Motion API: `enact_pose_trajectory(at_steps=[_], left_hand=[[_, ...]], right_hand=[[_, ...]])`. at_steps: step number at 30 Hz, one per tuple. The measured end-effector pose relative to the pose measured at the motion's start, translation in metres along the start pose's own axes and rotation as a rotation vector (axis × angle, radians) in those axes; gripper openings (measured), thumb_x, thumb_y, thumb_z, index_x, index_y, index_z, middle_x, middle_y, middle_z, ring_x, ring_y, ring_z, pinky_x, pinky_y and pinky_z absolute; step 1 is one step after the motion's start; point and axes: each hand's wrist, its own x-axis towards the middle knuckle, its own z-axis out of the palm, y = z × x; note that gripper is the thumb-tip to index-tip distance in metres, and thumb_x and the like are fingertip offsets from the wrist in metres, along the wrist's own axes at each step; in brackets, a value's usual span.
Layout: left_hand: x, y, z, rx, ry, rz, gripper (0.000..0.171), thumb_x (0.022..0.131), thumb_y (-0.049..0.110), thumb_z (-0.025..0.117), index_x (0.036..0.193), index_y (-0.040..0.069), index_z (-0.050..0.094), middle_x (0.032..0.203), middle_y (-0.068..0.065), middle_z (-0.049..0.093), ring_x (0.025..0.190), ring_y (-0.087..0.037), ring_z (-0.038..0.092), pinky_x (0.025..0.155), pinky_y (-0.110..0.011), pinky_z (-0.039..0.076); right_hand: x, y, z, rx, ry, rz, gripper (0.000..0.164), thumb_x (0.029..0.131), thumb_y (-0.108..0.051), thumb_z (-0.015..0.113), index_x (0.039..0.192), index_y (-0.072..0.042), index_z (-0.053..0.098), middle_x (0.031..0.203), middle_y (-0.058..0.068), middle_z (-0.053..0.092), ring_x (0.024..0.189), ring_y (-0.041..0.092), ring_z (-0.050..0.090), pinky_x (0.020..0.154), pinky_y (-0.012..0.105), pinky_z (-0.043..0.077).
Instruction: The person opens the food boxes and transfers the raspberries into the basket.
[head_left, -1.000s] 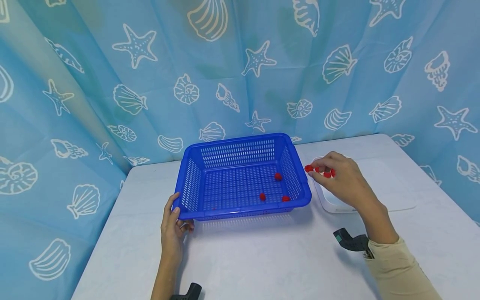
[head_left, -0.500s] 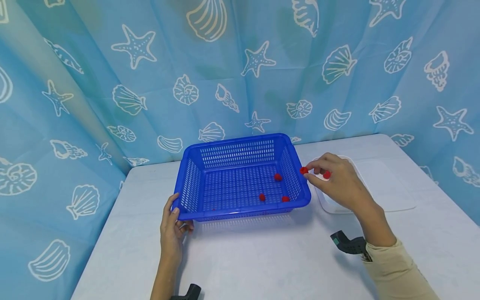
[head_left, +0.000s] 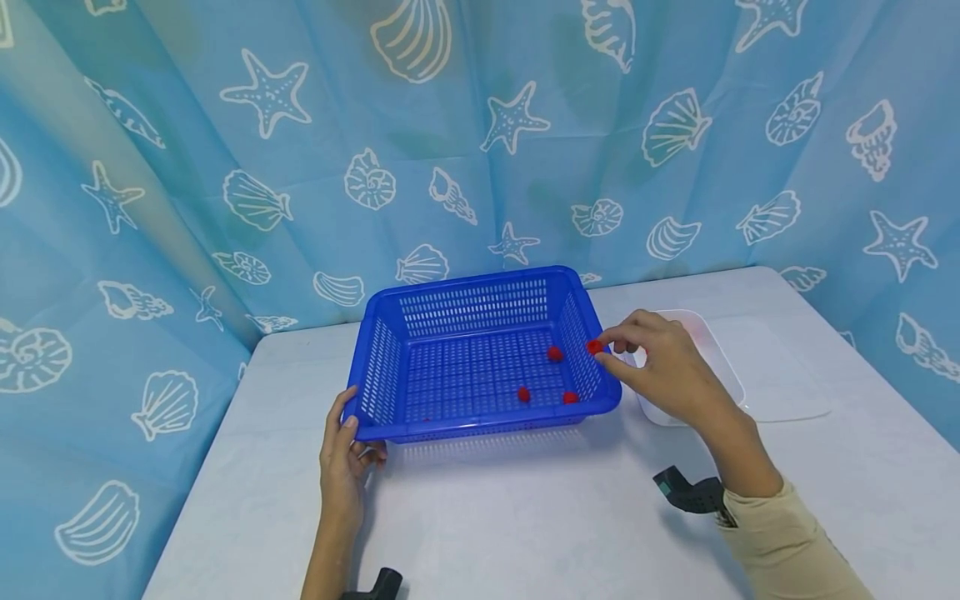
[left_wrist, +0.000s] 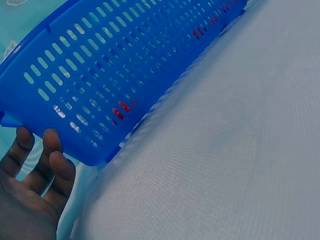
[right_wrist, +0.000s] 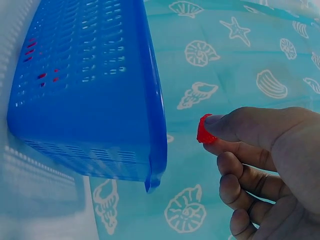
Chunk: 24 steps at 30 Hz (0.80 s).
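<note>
Blue cloth (head_left: 450,108) hangs behind a white table (head_left: 495,517). One small red bit (head_left: 595,347) is up by the right edge of a blue basket (head_left: 472,429). The right hand (head_left: 663,367) pinches it with thumb and finger, and the wrist view shows it does not touch the basket. It seems the step now is to bring that bit in over the basket. Next, the hand would likely need to go a little more to the left and then let go.

Three more red bits (head_left: 554,354) lie apart on the basket floor, in its right half. At the near left corner, the left hand (head_left: 345,467) holds the basket with bent fingers, maybe to keep it from sliding.

Just right of the basket is a white tub (head_left: 723,379), partly hidden by the right hand, so it is hard to tell what is inside. Beside the tub lies a flat, see-through sheet (head_left: 787,375), maybe its lid. White shells and sea stars cover the cloth, which has soft folds.
</note>
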Motion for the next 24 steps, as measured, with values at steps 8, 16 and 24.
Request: enact_pose_trajectory(at_steps=[8,16,24], left_hand=[[0.0,0.0,0.0,0.007,0.002,0.001,0.05,0.102,0.045,0.041,0.151,0.034,0.038,0.133,-0.01,0.053,0.083,-0.024,0.061,0.066,-0.028,0.052],[0.0,0.0,0.001,-0.002,0.004,-0.006,0.05,0.103,0.044,0.041,0.151,0.034,0.038,0.132,-0.01,0.053,0.082,-0.024,0.06,0.065,-0.027,0.051],[0.0,0.0,0.0,-0.005,0.002,-0.004,0.049,0.103,0.044,0.041,0.151,0.034,0.039,0.131,-0.009,0.053,0.082,-0.026,0.06,0.065,-0.027,0.052]], right_hand=[[0.0,-0.004,0.004,0.022,-0.025,0.016,0.024,0.09,-0.014,0.076,0.112,-0.005,0.074,0.099,0.005,0.062,0.097,0.023,0.057,0.081,0.043,0.054],[0.0,-0.001,-0.005,-0.017,0.035,0.005,0.021,0.091,-0.013,0.074,0.111,-0.006,0.074,0.097,0.005,0.062,0.094,0.024,0.057,0.081,0.045,0.048],[-0.001,0.016,-0.02,-0.046,0.113,0.025,0.019,0.093,-0.014,0.072,0.11,-0.006,0.074,0.098,0.007,0.061,0.093,0.028,0.058,0.079,0.048,0.049]])
